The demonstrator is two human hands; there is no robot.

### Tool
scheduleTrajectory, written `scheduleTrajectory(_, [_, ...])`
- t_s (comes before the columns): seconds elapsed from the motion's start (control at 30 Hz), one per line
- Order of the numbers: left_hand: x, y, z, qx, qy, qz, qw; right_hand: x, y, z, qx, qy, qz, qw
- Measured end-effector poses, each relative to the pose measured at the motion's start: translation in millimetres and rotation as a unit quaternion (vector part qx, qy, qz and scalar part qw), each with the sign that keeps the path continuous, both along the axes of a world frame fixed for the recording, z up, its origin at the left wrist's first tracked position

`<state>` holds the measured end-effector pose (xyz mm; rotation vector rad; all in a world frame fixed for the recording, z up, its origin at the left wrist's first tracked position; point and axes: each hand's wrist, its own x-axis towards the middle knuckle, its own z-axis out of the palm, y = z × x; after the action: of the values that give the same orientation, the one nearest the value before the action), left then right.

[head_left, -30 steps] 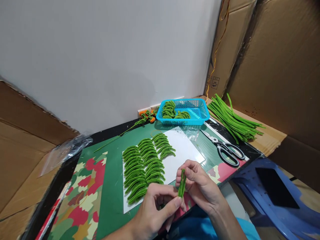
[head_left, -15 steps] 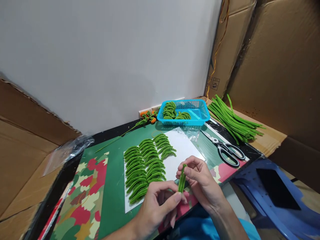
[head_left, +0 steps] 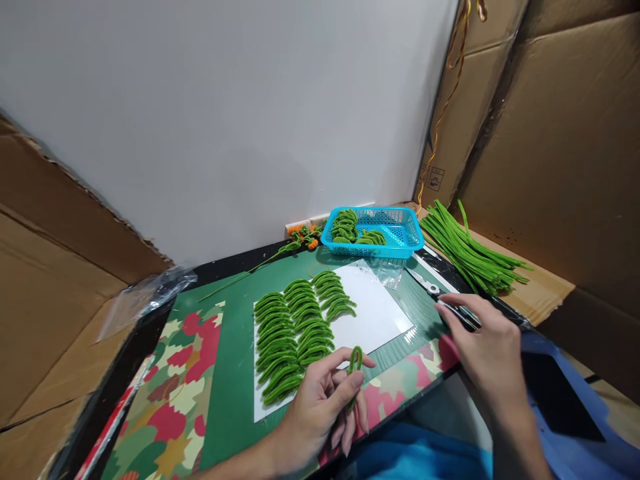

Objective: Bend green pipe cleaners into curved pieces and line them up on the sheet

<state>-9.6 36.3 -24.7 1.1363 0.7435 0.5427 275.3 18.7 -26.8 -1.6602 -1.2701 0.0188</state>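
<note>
Between the thumb and fingers of my left hand [head_left: 323, 403] is a green pipe cleaner [head_left: 355, 357] bent into a narrow loop, its rounded end pointing up. My right hand [head_left: 487, 343] is closed round the handles of the black-and-grey scissors [head_left: 426, 285], which lie on the mat with blades toward the back; the hand covers most of the handles. Beyond my left hand, curved green pipe-cleaner pieces [head_left: 277, 343] lie in three columns on a white sheet [head_left: 373, 303].
A blue basket [head_left: 383, 251] with more green pieces stands at the back. Right of it lies a bundle of long green pipe cleaners [head_left: 475, 253]. An orange-flowered stem [head_left: 290, 247] and a plastic bag [head_left: 150, 293] lie left. Cardboard [head_left: 560, 133] encloses the sides; a blue stool [head_left: 580, 373] stands right.
My right hand has let go of the green pipe cleaner and moved right onto the scissors' handles. My left hand keeps the pipe cleaner, now turned loop-end up. The view has shifted slightly.
</note>
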Motion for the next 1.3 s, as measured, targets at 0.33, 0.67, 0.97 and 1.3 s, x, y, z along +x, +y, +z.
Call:
scheduleTrajectory(0.33, [4.0,-1.3,9.6,0.007,0.032,-0.002,0.999,49.7,-3.9,-28.1,-0.157,-0.083,-0.02,0.984])
scheduleTrajectory(0.67, [-0.4,0.0,3.9,-0.002,0.042,-0.039,0.998,51.0,-7.5,-28.6,-0.163,-0.081,-0.077,0.98])
scheduleTrajectory(0.97, [0.4,-0.9,18.8,0.049,0.121,-0.102,0.986,33.7,-31.0,14.3,0.112,0.324,0.058,0.937])
scheduleTrajectory(1.3, [-0.9,-1.7,19.6,0.066,0.141,-0.091,0.984,-25.6,-2.8,13.5,0.075,0.546,0.314,0.773])
